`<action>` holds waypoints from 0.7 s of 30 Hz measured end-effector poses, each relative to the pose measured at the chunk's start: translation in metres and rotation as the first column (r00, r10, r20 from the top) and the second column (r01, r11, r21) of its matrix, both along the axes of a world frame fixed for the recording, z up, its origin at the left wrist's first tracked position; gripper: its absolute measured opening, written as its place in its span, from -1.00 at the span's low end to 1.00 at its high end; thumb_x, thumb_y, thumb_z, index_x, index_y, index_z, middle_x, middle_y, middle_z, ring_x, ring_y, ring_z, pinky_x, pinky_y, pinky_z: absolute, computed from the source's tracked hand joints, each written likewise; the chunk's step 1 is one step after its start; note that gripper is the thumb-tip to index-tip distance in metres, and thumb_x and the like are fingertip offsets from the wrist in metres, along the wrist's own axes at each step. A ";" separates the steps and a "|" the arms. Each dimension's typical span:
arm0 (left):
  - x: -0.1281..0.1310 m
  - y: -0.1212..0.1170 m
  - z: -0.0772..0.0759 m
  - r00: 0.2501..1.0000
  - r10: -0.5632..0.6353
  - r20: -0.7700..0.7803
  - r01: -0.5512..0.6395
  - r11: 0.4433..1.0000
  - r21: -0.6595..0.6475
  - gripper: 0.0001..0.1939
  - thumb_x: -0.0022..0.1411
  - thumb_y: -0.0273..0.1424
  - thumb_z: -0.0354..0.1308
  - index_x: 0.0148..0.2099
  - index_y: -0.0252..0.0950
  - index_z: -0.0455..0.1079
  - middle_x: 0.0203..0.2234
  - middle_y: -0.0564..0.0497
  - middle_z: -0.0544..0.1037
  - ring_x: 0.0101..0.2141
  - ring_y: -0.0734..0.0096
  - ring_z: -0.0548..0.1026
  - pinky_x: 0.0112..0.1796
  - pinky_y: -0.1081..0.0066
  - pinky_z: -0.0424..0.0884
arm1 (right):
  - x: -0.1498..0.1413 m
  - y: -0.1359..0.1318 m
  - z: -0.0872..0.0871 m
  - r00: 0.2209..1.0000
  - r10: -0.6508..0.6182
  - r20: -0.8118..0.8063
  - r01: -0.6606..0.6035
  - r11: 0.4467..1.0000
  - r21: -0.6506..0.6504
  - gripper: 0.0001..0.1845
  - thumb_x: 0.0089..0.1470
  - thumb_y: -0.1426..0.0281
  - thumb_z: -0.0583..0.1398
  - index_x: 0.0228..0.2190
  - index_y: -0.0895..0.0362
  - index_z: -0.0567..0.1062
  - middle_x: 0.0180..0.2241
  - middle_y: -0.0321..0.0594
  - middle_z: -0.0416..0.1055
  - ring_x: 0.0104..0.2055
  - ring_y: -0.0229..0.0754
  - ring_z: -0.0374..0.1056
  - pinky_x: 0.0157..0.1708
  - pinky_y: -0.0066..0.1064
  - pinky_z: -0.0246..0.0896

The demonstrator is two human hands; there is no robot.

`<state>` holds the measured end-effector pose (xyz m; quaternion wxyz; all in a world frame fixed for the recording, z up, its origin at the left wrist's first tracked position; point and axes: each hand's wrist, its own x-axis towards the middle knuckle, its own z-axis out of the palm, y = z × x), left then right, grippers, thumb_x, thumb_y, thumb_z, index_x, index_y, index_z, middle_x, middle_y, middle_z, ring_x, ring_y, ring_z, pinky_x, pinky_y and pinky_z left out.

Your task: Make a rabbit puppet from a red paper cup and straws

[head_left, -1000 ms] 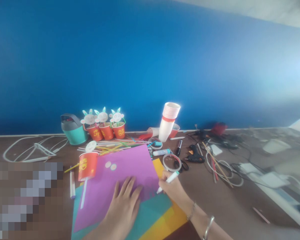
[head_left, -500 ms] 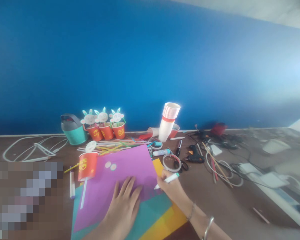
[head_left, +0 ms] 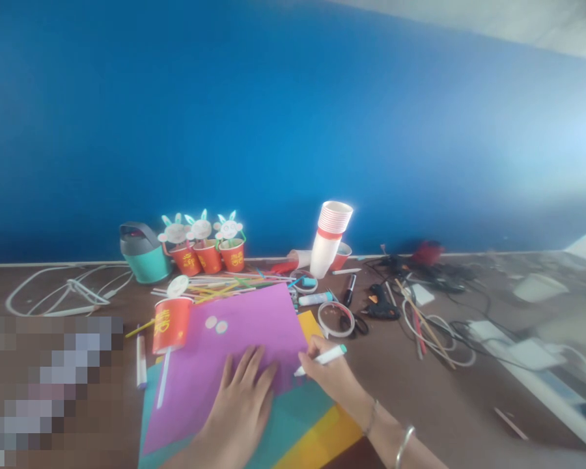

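Note:
My left hand [head_left: 239, 407] lies flat with spread fingers on a pink sheet of paper [head_left: 209, 371], pressing it down. My right hand [head_left: 329, 378] is closed on a white marker with a teal cap [head_left: 321, 359], its tip touching the pink sheet near its right edge. Under the pink sheet lie a teal sheet [head_left: 293, 423] and a yellow sheet [head_left: 327, 440]. A red paper cup on a white stick [head_left: 170, 324] rests on the pink sheet's upper left corner, beside two small paper circles [head_left: 215, 324].
Along the blue wall stand three red cups with paper flowers [head_left: 208, 251], a teal watering can [head_left: 144, 254] and a stack of paper cups [head_left: 329, 234]. Coloured straws [head_left: 224, 284], tape rings [head_left: 336, 318], a glue gun [head_left: 381, 303], cables [head_left: 449, 332] and a pen [head_left: 141, 361] lie around.
My right hand has slid left with the marker, bringing its tip further onto the pink sheet. My left hand has stayed put.

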<state>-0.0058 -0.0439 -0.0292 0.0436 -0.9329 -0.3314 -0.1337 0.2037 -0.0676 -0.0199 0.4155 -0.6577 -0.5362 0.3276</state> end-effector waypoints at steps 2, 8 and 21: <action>0.000 0.000 0.000 1.000 0.001 0.001 -0.001 1.000 -0.002 -0.57 0.23 -0.50 -0.06 0.14 -0.17 0.24 0.10 -0.16 0.36 0.11 0.00 0.29 -0.02 -0.15 0.26 | 0.000 0.001 -0.001 1.000 0.000 0.007 0.000 1.000 0.000 -0.72 -0.03 0.36 0.13 -0.65 0.07 0.13 -0.72 -0.46 0.13 -0.64 -0.35 0.09 -0.62 -0.54 -0.04; 0.001 0.000 0.000 1.000 0.005 0.023 -0.005 1.000 -0.009 -0.58 0.23 -0.51 -0.06 0.12 -0.16 0.26 0.09 -0.16 0.37 0.10 0.00 0.29 -0.01 -0.13 0.24 | -0.001 0.000 0.000 1.000 -0.011 0.004 0.011 1.000 0.023 -0.70 -0.05 0.35 0.14 -0.65 0.07 0.11 -0.69 -0.47 0.08 -0.61 -0.35 0.08 -0.59 -0.53 -0.03; -0.001 0.001 0.005 0.999 -0.004 0.036 0.007 0.996 -0.092 -0.57 0.24 -0.22 0.06 0.13 -0.17 0.26 0.11 -0.18 0.36 0.10 -0.04 0.29 0.00 -0.18 0.25 | 0.007 0.001 0.015 0.900 -0.102 -0.424 0.094 0.995 -0.040 -0.71 -0.10 0.27 0.14 -0.67 0.08 0.15 -0.72 -0.46 0.14 -0.66 -0.37 0.08 -0.61 -0.52 -0.01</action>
